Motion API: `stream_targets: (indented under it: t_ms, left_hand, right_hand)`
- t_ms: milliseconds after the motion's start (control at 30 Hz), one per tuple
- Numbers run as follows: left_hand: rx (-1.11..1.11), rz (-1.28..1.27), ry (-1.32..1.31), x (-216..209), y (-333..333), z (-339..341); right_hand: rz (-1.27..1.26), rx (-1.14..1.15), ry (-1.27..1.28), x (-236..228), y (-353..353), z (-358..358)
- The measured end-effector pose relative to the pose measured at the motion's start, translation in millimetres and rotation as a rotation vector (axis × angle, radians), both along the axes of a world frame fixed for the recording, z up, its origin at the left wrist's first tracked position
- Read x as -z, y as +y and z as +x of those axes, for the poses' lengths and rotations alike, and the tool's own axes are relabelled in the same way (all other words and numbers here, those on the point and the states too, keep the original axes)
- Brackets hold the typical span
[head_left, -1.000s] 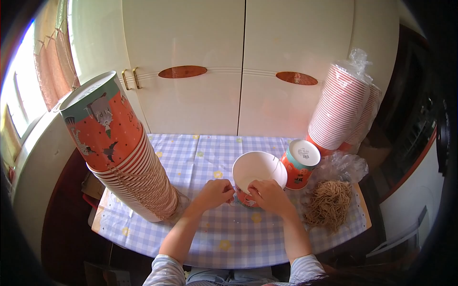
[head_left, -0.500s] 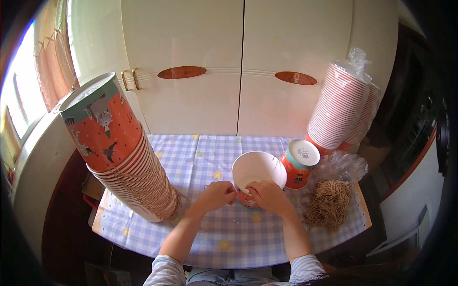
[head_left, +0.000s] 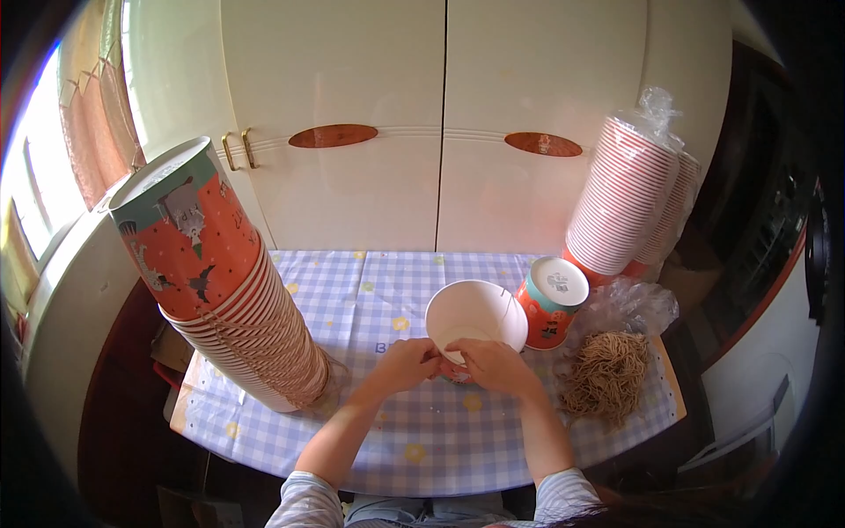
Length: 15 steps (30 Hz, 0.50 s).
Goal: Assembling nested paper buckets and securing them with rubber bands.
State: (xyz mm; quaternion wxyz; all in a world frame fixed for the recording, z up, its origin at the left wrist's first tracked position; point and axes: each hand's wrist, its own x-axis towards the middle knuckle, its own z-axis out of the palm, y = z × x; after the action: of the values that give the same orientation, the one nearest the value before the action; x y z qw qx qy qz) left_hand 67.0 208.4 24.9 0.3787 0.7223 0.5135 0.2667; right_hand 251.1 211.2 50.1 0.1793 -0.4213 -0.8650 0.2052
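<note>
A paper bucket point(head_left: 475, 308), white inside with an orange printed outside, stands upright on the table in front of me. A thin cord shows at its far right rim. At the near left of the rim my left hand point(head_left: 408, 365) is closed in a pinch; whatever lies between its fingertips is too small to make out. My right hand point(head_left: 493, 365) grips the near rim, with its fingers reaching over the edge into the bucket. The two hands are close together, and they hide much of the bucket's near side.
A tall leaning stack of paper buckets point(head_left: 238, 326), with cords along its side, stands at the left. On the right are an upside-down bucket point(head_left: 553, 304), a bundle of tan cords point(head_left: 607, 378) in clear plastic, and plastic-wrapped stacked buckets point(head_left: 620, 194). Cabinet doors point(head_left: 352, 194) rise behind the table.
My left hand has shifted slightly right and down, closer to my right hand. The right fingers have changed their position a little at the rim. The bucket stays nearly in place.
</note>
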Motion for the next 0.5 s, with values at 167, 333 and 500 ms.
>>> stream_targets:
  t_ms: [167,333,500]
  left_hand:
    - [-0.028,-0.012,-0.041,0.9,0.4,-2.7]
    - [-0.004,0.008,-0.04,1.2,1.1,-2.7]
    - [0.018,-0.02,-0.064,0.8,0.6,-1.3]
  right_hand:
    - [-0.069,0.037,0.089,-2.4,-1.7,-0.8]
    - [0.002,0.004,0.085,2.4,2.7,2.0]
    - [-0.061,0.026,0.184,6.4,5.5,4.4]
